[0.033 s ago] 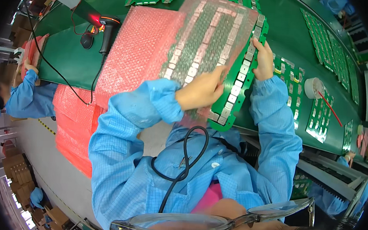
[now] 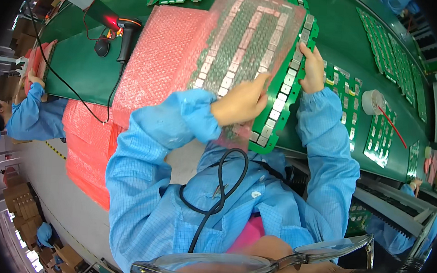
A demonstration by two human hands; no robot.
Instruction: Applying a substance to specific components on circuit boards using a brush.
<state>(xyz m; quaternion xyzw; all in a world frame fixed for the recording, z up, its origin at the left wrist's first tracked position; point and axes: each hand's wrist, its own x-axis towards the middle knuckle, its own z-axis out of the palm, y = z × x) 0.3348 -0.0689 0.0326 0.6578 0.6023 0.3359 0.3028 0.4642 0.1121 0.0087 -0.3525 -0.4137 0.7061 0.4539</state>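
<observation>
A green circuit board (image 2: 282,98) with rows of silver metal squares is mostly inside a pink see-through bubble-wrap bag (image 2: 241,43). Its right-hand strip sticks out of the bag. My right hand (image 2: 312,71) grips the bare right edge, thumb on the upper face. Lower down, my left hand (image 2: 242,101) is closed at the bag's open edge, pinching the film against or beside the board; its lower fingers are hidden. More pink bubble-wrap bags (image 2: 158,49) lie directly to the left of the board.
A barcode scanner (image 2: 128,42) on a stand glows red at the left, its black cable crossing the green table (image 2: 79,77). On the right are more circuit boards (image 2: 343,90) and a white round tub (image 2: 372,102) with a red stick. A co-worker (image 2: 36,109) handles pink wrap at far left.
The bag and the board inside have shifted slightly up and left. My left hand has moved a little up along the bag's edge; my right hand keeps its grip.
</observation>
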